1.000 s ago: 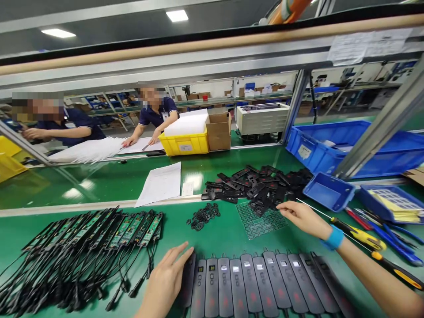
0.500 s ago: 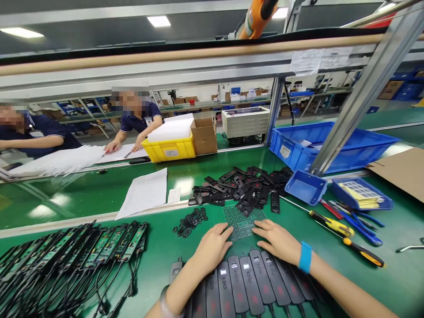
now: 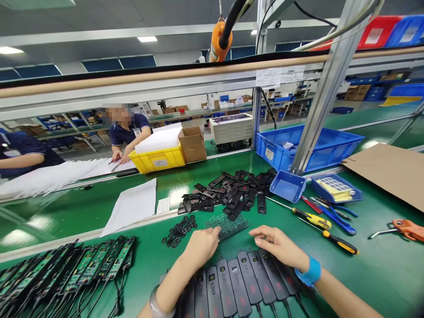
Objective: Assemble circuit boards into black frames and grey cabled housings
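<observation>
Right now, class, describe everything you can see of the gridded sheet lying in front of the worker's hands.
The gridded sheet is a thin, see-through mat divided into small squares, seemingly soft plastic or rubber. It lies flat on the green bench top, between the pile of black plates and the row of dark remote-like units. The left hand has its fingertips on the sheet's near edge; the right hand lies just beside it.

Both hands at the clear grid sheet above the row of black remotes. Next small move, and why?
Probably pinch one piece off the grid sheet with the left hand: its fingertips already touch the sheet's near edge. The right hand hovers open just beside it, over the row of black remotes, holding nothing, so it could steady the sheet.
</observation>
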The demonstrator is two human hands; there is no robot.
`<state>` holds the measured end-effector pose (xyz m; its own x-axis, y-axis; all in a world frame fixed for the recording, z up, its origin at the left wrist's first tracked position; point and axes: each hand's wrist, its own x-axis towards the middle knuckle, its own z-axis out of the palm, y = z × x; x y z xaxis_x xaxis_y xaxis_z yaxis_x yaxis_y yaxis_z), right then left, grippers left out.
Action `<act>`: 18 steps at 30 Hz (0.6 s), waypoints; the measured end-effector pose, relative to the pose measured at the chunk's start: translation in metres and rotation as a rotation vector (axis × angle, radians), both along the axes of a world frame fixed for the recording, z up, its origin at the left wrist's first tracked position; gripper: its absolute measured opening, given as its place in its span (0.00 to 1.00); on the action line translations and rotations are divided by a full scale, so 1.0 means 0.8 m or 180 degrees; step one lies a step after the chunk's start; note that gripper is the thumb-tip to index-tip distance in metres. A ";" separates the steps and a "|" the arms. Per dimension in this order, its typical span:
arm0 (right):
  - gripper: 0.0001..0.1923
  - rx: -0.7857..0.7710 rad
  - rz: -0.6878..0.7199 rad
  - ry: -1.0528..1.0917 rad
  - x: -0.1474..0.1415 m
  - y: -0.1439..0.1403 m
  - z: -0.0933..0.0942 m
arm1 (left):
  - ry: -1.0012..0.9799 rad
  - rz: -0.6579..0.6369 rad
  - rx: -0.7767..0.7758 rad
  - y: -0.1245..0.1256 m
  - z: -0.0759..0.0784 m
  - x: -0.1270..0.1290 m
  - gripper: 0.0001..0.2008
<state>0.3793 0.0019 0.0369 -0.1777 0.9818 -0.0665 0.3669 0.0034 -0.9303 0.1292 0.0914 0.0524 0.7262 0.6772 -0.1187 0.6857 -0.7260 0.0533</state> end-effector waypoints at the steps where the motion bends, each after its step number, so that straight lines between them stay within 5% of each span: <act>1: 0.21 -0.0170 0.0054 0.0310 -0.005 -0.005 0.001 | -0.0028 0.0046 0.0037 0.001 0.002 -0.004 0.17; 9: 0.22 -0.0943 0.0000 0.1807 -0.034 -0.035 -0.003 | 0.0072 -0.0409 0.0141 -0.006 -0.015 0.000 0.09; 15: 0.20 -0.1065 -0.0128 0.2120 -0.031 -0.062 0.009 | 0.0247 -0.0668 0.0419 -0.009 -0.044 0.002 0.06; 18: 0.19 -0.1181 -0.0222 0.2310 -0.036 -0.076 0.011 | 0.0104 -0.0553 0.0645 -0.005 -0.038 -0.004 0.07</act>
<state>0.3502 -0.0588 0.0455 -0.2409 0.9289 -0.2811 -0.3393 -0.3520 -0.8724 0.1264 0.0871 0.0221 0.8317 0.5549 -0.0186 0.5487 -0.8266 -0.1252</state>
